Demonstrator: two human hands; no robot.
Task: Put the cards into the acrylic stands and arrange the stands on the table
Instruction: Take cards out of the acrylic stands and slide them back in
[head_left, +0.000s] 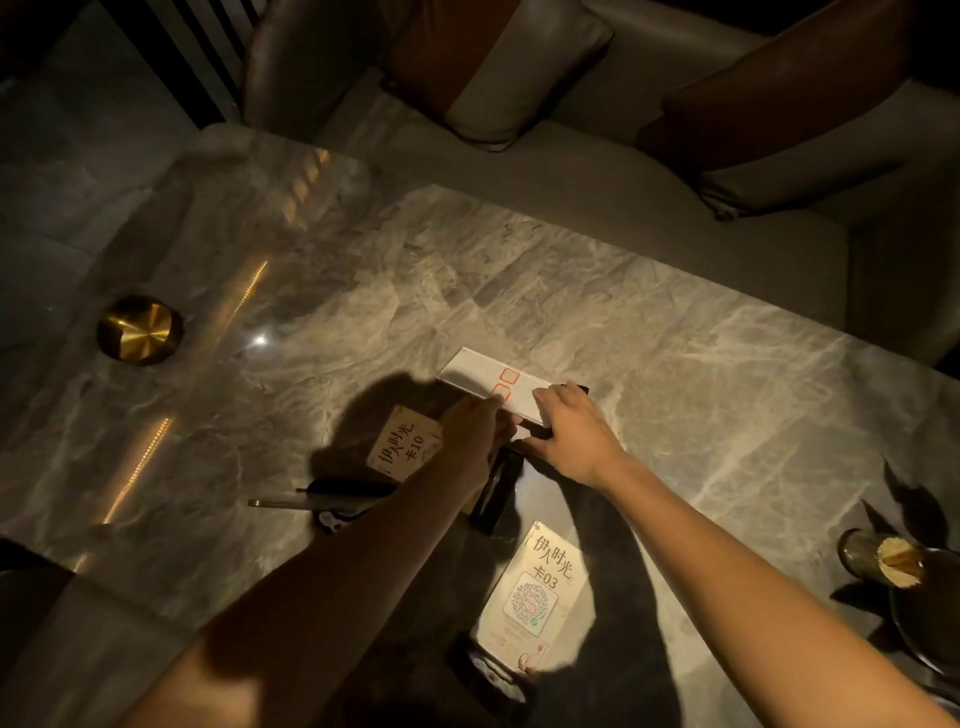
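A white card with two red squares (491, 379) sits in a clear acrylic stand with a dark base in the middle of the marble table (675, 395). My left hand (475, 431) grips its near left edge and my right hand (576, 431) holds its right end. A second stand with a beige QR card marked 10 (402, 441) lies just left of my left hand. A third stand with a QR card marked 03 (535, 587) lies flat between my forearms, its dark base (488, 670) nearest me. Another dark base (498, 491) lies under my left wrist.
A round brass ashtray (139, 330) stands at the table's left. A dark flat tool (332, 499) lies left of my left forearm. A holder with toothpicks (893, 564) stands on a dark dish at the right edge. A sofa with cushions (488, 78) runs along the far side.
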